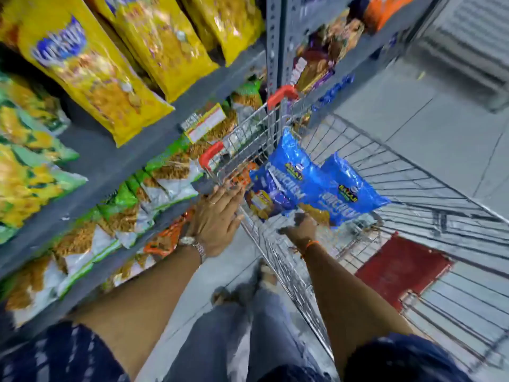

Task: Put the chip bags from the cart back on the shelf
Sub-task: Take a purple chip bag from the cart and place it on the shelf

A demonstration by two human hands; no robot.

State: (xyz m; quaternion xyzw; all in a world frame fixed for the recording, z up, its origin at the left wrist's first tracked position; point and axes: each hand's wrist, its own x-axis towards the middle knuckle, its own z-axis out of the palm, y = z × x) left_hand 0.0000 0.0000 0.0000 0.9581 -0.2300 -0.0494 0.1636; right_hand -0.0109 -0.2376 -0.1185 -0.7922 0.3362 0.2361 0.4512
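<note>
Chip bags (316, 183), two blue ones, are held up inside the wire cart (413, 188) by the right hand (303, 224), which is closed on their lower edge. The left hand (217, 216) is spread open, fingers extended, just beside the cart's rim near an orange packet (239, 179). Yellow bags (91, 70) and green bags (35, 172) are stacked on the shelf (115, 158) at the left.

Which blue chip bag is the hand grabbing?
The right hand grips the right-hand blue bag, the one lying toward the cart's middle. The other blue bag sits nearer the shelf side, with no hand on it.
</note>
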